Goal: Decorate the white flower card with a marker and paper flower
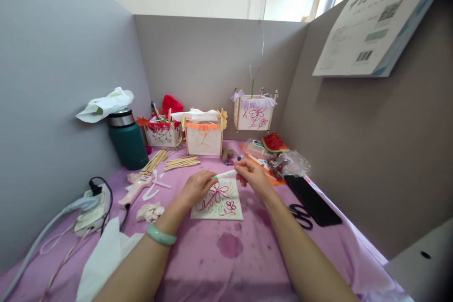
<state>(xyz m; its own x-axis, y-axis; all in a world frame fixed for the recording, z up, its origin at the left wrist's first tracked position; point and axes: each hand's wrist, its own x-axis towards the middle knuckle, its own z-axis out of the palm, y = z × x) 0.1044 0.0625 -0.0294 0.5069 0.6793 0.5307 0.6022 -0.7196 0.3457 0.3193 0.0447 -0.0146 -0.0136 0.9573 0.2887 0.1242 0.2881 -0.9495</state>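
Note:
A white panel (231, 203) with red flowers and small green marks lies flat on the purple cloth (212, 273). Above its top edge a slim white marker (225, 174) with a green end is held between both hands. My left hand (198, 188) has its fingers closed on the green end. The fingers of my right hand (253, 175) pinch the other end. A green bangle is on my left wrist.
Left: teal bottle (129, 144), pink glue gun (136, 189), power strip (92, 207), crumpled tissue (150, 212). Behind: wooden sticks (182, 163), decorated boxes (204, 139), a hanging lantern box (255, 114). Right: black scissors (300, 217), black phone (313, 200), clear plastic (292, 164).

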